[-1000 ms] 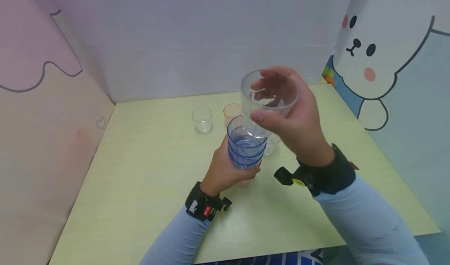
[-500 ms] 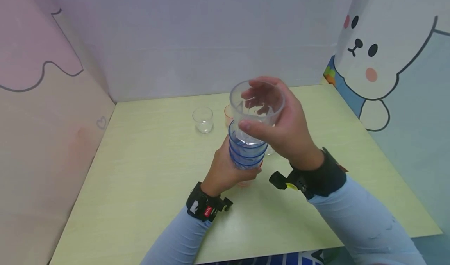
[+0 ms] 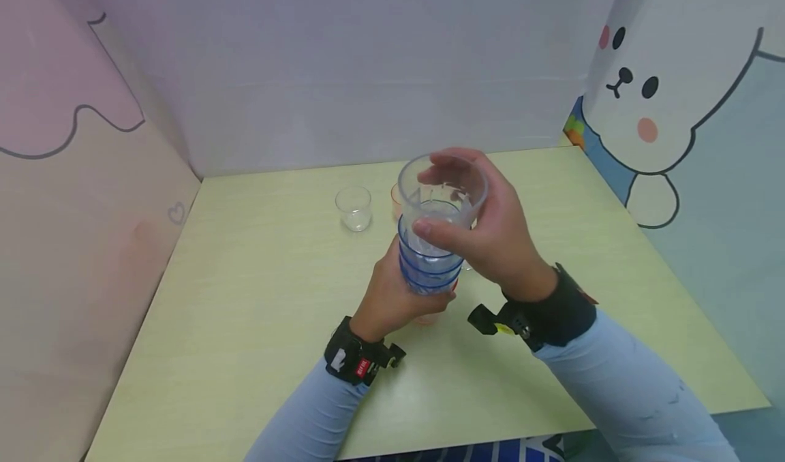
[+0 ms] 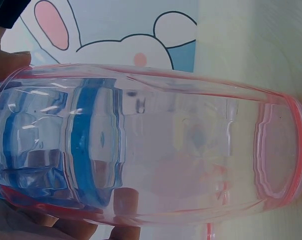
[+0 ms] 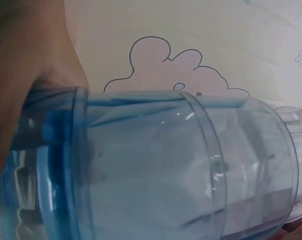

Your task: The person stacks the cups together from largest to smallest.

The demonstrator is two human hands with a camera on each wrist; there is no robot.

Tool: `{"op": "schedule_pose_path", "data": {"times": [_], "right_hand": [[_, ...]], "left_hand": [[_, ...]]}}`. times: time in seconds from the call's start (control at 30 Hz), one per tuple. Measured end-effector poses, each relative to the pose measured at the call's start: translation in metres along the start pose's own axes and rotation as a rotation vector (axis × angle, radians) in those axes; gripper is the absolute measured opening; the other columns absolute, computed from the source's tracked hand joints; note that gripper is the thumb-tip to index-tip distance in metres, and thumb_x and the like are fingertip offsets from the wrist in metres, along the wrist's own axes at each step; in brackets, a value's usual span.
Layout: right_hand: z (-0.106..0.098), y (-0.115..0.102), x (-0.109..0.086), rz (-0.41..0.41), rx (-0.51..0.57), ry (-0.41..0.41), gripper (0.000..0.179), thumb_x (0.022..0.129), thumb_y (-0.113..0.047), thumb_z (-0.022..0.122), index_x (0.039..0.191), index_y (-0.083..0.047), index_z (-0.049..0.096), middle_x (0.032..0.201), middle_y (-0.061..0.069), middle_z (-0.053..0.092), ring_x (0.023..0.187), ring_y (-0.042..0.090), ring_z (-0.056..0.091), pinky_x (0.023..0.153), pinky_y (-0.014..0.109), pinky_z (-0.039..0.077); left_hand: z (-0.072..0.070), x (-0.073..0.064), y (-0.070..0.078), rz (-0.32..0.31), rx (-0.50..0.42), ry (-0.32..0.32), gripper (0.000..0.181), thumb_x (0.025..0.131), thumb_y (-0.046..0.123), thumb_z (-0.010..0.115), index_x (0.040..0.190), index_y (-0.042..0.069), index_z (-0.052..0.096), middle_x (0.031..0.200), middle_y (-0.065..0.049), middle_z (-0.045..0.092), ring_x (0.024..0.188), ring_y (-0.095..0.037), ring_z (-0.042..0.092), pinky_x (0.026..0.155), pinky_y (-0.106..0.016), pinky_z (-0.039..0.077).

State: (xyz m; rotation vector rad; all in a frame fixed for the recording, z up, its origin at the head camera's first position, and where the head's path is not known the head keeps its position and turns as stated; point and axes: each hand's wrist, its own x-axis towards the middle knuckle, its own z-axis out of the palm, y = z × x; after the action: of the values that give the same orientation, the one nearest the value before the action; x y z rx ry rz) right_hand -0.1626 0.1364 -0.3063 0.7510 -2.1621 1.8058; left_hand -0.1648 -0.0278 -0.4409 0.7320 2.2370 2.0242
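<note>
In the head view my left hand (image 3: 401, 288) grips a stack of nested tumblers above the table. Several blue-rimmed tumblers (image 3: 431, 271) form its upper part. The left wrist view shows a clear pink-tinted tumbler (image 4: 191, 150) at the bottom, with my fingers around it and blue tumblers sitting inside. My right hand (image 3: 493, 230) holds a clear tumbler (image 3: 412, 199), thumb in front and fingers behind. Its lower part is inside the top blue tumbler. From the right wrist view, the clear tumbler (image 5: 298, 150) enters the blue tumbler (image 5: 156, 165) at its rim.
On the yellowish table (image 3: 245, 298) a small clear cup (image 3: 353, 210) stands behind the hands. Close to it an orange-rimmed cup (image 3: 395, 202) is partly hidden by the stack. Another clear cup is mostly covered by my right hand. Patterned walls border the table.
My right hand has moved down and left, lowering the clear tumbler into the top of the blue stack. The left hand and its stack have stayed almost still.
</note>
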Motion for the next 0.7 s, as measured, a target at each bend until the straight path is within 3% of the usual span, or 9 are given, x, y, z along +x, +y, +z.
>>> {"op": "schedule_pose_path", "data": {"times": [0.3, 0.7], "right_hand": [[0.0, 0.006, -0.004, 0.021, 0.012, -0.016, 0.067, 0.08, -0.011, 0.082, 0.14, -0.01, 0.052, 0.131, 0.008, 0.067, 0.13, 0.021, 0.057, 0.105, 0.058, 0.045], [0.002, 0.015, -0.008, 0.036, 0.023, -0.037, 0.068, 0.08, -0.008, 0.082, 0.141, -0.01, 0.052, 0.133, 0.007, 0.067, 0.128, 0.022, 0.059, 0.1, 0.043, 0.053]], "left_hand": [[0.001, 0.0, -0.002, -0.014, -0.01, 0.021, 0.09, 0.069, 0.012, 0.094, 0.14, 0.037, 0.044, 0.123, 0.009, 0.067, 0.109, -0.013, 0.067, 0.098, -0.038, 0.057], [0.0, -0.001, -0.001, -0.015, -0.014, 0.019, 0.09, 0.07, 0.016, 0.095, 0.14, 0.037, 0.043, 0.124, 0.01, 0.067, 0.11, -0.013, 0.067, 0.097, -0.038, 0.056]]}}
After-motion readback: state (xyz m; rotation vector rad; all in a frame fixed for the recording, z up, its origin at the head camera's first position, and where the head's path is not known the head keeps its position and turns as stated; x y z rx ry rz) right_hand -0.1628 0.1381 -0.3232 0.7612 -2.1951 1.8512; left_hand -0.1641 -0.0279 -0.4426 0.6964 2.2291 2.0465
